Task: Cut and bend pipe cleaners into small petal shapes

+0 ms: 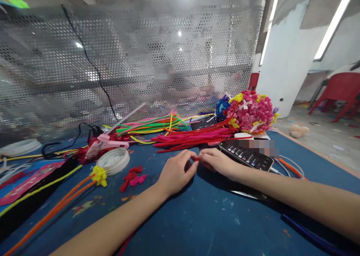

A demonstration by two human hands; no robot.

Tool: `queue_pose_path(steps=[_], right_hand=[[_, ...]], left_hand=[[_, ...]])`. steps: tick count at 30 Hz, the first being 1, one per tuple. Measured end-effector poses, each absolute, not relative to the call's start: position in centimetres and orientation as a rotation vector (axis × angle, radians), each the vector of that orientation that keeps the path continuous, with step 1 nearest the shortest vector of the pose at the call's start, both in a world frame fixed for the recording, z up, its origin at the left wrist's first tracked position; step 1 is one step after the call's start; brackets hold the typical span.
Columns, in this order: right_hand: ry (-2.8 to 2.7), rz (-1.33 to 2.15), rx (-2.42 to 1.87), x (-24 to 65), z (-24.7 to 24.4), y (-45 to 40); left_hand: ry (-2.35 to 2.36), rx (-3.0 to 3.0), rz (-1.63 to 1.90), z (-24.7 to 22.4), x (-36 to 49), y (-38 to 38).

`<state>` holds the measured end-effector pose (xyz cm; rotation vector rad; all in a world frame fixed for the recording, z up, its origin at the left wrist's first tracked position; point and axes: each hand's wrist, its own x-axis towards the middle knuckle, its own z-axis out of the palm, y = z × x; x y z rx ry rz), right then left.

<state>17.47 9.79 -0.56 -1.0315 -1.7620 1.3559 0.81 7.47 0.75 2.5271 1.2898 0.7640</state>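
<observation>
My left hand (176, 172) and my right hand (215, 161) meet over the middle of the blue table, fingertips nearly touching. Between them is a small red piece (196, 159), mostly hidden by the fingers. Both hands pinch at it, thumb against finger. Left of my left hand lie small red bows (131, 176) and pink ones (138, 180). Just beyond the hands stretches a bundle of red and pink fuzzy stems (191, 138).
A pink glue gun (108, 141), a white lid of beads (113, 161) and a yellow flower (99, 175) on orange stems are at left. A phone (246, 155) lies beside my right forearm, below a flower bouquet (250, 111). Perforated metal (135, 61) stands behind.
</observation>
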Motion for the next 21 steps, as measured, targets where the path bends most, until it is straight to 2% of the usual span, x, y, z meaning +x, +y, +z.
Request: queue_pose_path(steps=[5,16,19,21], right_hand=[[-1.554,1.618,-1.022,17.33,0.04,9.5],[-1.438,1.944,-0.704,17.79,0.05,8.92],[-1.564,1.788,-0.709,17.84,0.01,8.96],[-1.755,1.441,-0.735,17.88,0.08,8.9]], left_hand=[[1.233,2.502,0.791,0.68,0.72,7.5],[0.976,2.177,0.9,0.96,0.19,7.61],[0.923,1.945,0.876,0.91,0.33,7.83],[0.901,1.724,0.837,0.81,0.38,8.17]])
